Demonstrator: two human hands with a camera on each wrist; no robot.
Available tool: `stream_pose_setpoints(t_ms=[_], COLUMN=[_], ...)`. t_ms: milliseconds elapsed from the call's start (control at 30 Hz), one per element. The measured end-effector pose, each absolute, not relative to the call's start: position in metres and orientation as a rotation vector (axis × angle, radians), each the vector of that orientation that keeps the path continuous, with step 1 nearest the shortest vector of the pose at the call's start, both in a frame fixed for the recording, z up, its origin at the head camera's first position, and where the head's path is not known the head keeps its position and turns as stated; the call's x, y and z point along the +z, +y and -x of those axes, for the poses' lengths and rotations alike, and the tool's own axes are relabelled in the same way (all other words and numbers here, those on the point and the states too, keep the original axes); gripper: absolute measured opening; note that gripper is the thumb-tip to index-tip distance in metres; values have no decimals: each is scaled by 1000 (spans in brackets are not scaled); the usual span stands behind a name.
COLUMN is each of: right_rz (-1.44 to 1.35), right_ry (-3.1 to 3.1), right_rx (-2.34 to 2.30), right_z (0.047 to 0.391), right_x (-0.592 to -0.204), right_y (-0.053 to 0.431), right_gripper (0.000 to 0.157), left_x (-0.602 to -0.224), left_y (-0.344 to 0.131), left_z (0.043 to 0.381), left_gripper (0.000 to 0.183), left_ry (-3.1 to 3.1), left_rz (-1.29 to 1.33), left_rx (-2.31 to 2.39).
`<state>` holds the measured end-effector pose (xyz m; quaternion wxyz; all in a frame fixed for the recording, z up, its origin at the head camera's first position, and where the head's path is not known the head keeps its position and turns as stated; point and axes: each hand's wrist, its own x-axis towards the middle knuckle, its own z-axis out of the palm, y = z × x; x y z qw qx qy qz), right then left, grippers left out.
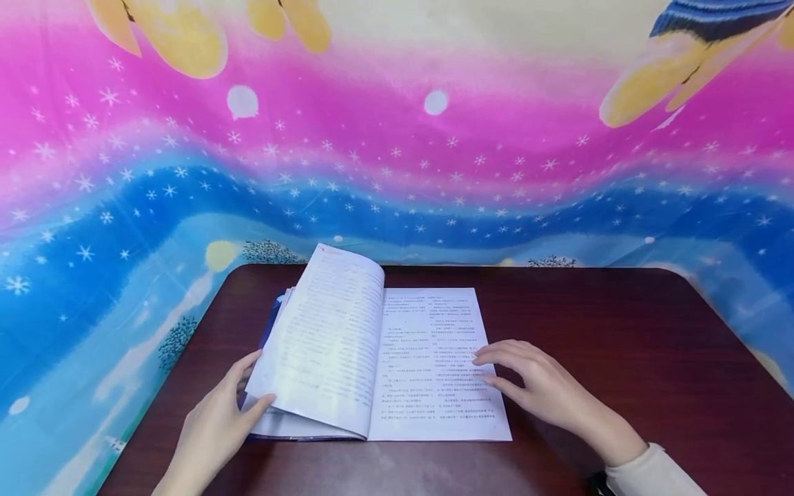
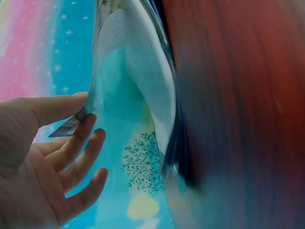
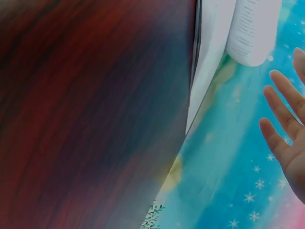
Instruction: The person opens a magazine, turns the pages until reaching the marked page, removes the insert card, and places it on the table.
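An open magazine [image 1: 440, 386] with dense printed text lies on the table, its dark blue cover edge showing at the left. My left hand [image 1: 217, 413] pinches the lower left corner of a lifted page [image 1: 322, 337], which curves up over the left side. In the left wrist view, thumb and forefinger of the left hand [image 2: 38, 181] grip that page corner [image 2: 66, 129], the other fingers spread apart. At the right page's outer edge, my right hand [image 1: 552, 393] hovers with relaxed fingers. The right wrist view shows this hand [image 3: 295, 143] holding nothing, beside the magazine [image 3: 209, 62].
The dark reddish-brown wooden table [image 1: 595, 310] has rounded far corners. Behind it hangs a colourful cloth backdrop [image 1: 397, 172] with snowflakes on pink and blue, reaching down past the table's left and right sides.
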<state>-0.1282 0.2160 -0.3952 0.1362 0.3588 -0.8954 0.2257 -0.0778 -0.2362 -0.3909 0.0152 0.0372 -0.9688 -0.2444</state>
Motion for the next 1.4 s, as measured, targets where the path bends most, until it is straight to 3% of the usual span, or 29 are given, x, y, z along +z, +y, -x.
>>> stream_pose_setpoints(t_ms=[300, 1000, 1400], right_rz=[-999, -933, -982], right_ry=[-2811, -3094, -3073], right_rx=[602, 548, 553], right_z=[123, 115, 113], right_x=[-400, -412, -415], right_y=[223, 236, 236], right_gripper=[34, 58, 62], left_x=[-403, -413, -422], left_y=[-254, -255, -275], left_z=[77, 86, 92], left_gripper=[76, 72, 60], left_ry=[-3166, -3271, -3195], left_rz=[-92, -73, 280], left_rx=[-642, -391, -310])
